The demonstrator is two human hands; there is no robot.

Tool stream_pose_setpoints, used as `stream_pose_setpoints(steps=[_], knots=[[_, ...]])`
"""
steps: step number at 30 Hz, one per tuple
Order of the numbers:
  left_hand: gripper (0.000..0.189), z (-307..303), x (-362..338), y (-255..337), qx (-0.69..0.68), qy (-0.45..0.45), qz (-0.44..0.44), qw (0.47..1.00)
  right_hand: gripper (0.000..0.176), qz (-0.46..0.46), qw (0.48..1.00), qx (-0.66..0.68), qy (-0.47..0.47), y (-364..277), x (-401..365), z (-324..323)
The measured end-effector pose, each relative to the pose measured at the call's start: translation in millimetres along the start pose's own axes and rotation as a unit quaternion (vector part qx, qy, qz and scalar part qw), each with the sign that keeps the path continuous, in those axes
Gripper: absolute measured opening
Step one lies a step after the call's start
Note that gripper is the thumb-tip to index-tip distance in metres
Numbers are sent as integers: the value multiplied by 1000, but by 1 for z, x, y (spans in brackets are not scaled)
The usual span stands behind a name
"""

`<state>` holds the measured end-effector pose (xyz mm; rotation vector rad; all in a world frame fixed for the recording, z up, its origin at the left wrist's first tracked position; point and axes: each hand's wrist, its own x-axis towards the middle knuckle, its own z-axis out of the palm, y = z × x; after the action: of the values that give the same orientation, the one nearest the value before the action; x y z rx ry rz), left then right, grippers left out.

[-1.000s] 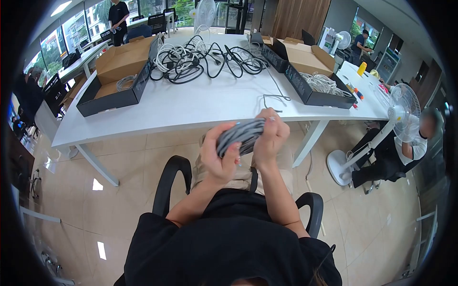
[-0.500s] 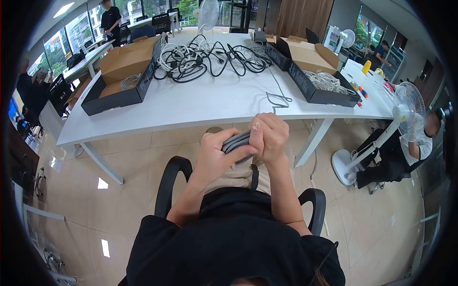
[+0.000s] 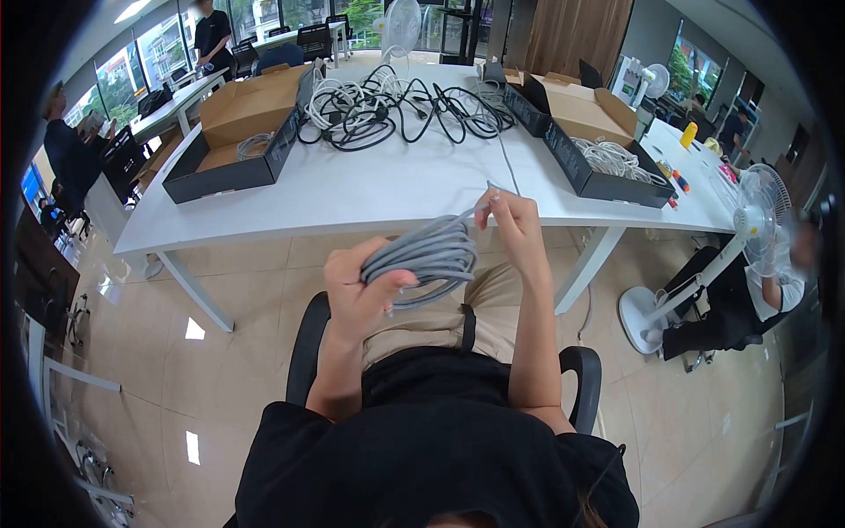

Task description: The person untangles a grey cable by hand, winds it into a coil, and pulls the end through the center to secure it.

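Observation:
A grey cable, wound into a thick oval coil, is gripped by my left hand above my lap, thumb across the near side. To its right, my right hand pinches the strand leaving the coil between thumb and fingertips. From there the grey strand runs up over the front edge of the white table toward a tangle of cables at the back. Black cables and white cables lie mixed in that tangle.
An open black box at the table's left holds a small white coil. Another open box at the right holds several white cables. A standing fan and a seated person are at the right. Chair armrests flank me.
My right hand has drawn away from the coil to the right, now pinching the strand. My left hand has moved left, and the coil shows fully between the hands.

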<state>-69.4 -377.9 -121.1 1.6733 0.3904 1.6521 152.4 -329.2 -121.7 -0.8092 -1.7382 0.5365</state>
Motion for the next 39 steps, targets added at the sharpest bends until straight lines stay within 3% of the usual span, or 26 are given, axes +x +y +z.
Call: stream_pose_setpoints(steps=[4, 10, 13, 15, 16, 19, 21, 23, 25, 26, 29, 30, 34, 36, 39], knots=[[31, 3, -2, -1, -25, 94, 18, 995, 40, 16, 974, 218, 59, 9, -1, 11], [34, 15, 1, -18, -126, 189, 17, 974, 30, -161, 859, 484, 39, 10, 10, 23], [32, 13, 2, -18, -85, 236, 39, 967, 25, -168, 917, 361, 10, 9, 8, 8], [34, 3, 6, -14, -81, 301, 49, 949, 28, -14, 986, 152, -70, -19, -1, -4], [35, -3, 6, -11, -80, 335, 54, 937, 30, 64, 991, 40, -110, -32, -3, -8], [39, -20, -2, 1, -6, 244, 132, 961, 26, 27, 988, -27, -151, -28, 3, 5], [45, -21, -14, 14, 23, 251, 134, 958, 29, -67, 993, -52, -79, 1, 13, 17], [51, -19, -21, 17, 44, 309, 161, 936, 35, -62, 997, -51, -12, 22, 21, 27], [57, -14, -25, 14, 57, 416, 212, 882, 44, 40, 998, -25, 48, 30, 28, 33], [63, -27, -33, 21, 64, 339, 209, 915, 45, 31, 997, -10, 70, 38, 30, 36], [63, -18, -30, 35, 140, 371, 235, 887, 49, 19, 989, 45, 143, 64, 41, 37], [64, -25, -39, 40, 73, 313, 180, 930, 48, 26, 981, 72, 176, 69, 49, 34], [62, -16, -40, 39, 160, 336, 171, 912, 46, 8, 962, 85, 260, 79, 72, 17], [61, -9, -38, 39, 183, 358, 192, 896, 45, 7, 959, 79, 272, 81, 79, 15], [57, -13, -44, 43, 172, 285, 179, 926, 45, 6, 958, 93, 273, 81, 83, 15]])
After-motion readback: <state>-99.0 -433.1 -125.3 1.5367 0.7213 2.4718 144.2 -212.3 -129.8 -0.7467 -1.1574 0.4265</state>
